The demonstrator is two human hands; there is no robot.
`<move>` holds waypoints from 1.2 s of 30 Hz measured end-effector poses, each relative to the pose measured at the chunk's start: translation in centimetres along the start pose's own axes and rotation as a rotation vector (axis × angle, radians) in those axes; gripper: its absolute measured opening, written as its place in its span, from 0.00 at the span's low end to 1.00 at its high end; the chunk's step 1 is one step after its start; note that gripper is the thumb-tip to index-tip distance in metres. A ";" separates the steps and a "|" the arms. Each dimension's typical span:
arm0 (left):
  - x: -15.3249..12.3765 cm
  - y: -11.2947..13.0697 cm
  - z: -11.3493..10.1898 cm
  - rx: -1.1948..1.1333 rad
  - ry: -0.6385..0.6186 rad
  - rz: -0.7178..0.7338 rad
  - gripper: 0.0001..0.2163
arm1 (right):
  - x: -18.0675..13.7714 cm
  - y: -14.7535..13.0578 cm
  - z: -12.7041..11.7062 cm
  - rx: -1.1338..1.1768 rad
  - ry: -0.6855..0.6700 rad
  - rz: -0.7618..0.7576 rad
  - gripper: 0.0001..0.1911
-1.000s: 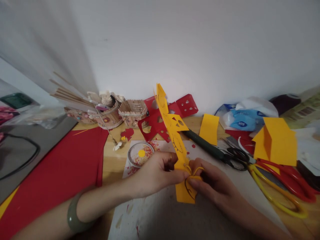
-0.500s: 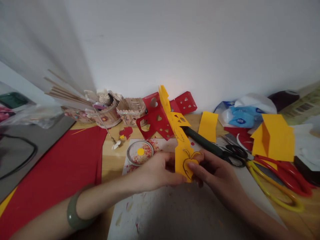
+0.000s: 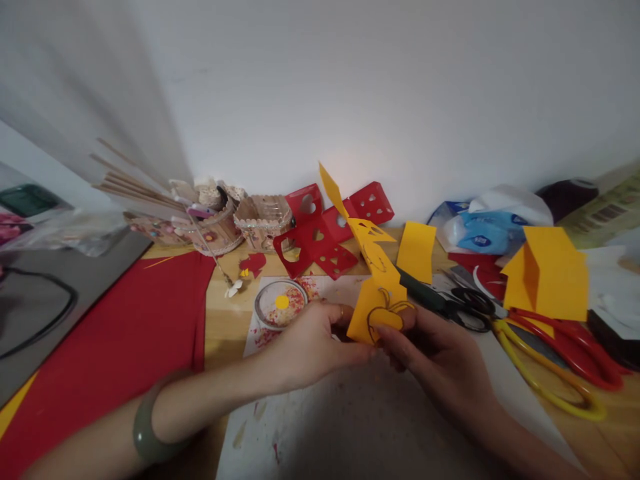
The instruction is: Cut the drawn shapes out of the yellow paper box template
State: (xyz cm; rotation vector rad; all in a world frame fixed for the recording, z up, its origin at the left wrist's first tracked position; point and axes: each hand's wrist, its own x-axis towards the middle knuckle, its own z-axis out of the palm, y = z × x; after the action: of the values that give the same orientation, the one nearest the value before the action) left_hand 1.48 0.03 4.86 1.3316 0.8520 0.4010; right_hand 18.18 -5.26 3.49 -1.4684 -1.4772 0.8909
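Note:
A folded yellow paper piece (image 3: 364, 303) with shapes cut through its upper part is held up in front of me. Its lower panel carries a dark-drawn apple outline. My left hand (image 3: 313, 343) pinches the panel's left edge, thumb in front. On the other side, my right hand (image 3: 437, 350) closes on the paper at the drawn apple, its thumb on the front; the fingers behind are mostly hidden. Below lies a white work board (image 3: 310, 427) with stains. A round lid (image 3: 281, 305) with coloured scraps and a yellow disc is beside my left hand.
Red cut-out paper (image 3: 320, 239) leans near the wall. Scissors with red handles (image 3: 575, 347), scissors with yellow handles (image 3: 540, 380) and a dark green tool (image 3: 425, 290) lie to the right. Decorated baskets (image 3: 263, 227) stand behind; red sheets (image 3: 125, 333) lie left.
The yellow paper has tilted, its top bending back and its lower panel turning and flexing between my fingers. My right hand has shifted slightly to the right.

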 end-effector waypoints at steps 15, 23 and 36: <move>-0.3 -0.4 0.4 -0.005 -0.046 -0.044 0.07 | 0.1 -0.2 0.0 0.055 -0.178 0.012 0.15; -0.1 -0.7 0.4 -0.021 -0.089 -0.023 0.07 | 0.3 -0.1 0.4 0.155 -0.225 0.058 0.11; -0.4 0.0 -0.4 0.125 -0.227 -0.035 0.09 | 0.5 -0.8 -0.3 0.167 -0.232 0.051 0.11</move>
State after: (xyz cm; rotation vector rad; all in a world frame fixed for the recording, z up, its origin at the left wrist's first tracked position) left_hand 0.93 -0.01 4.99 1.4445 0.7178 0.1672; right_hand 18.20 -4.85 4.41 -1.3190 -1.4958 1.2195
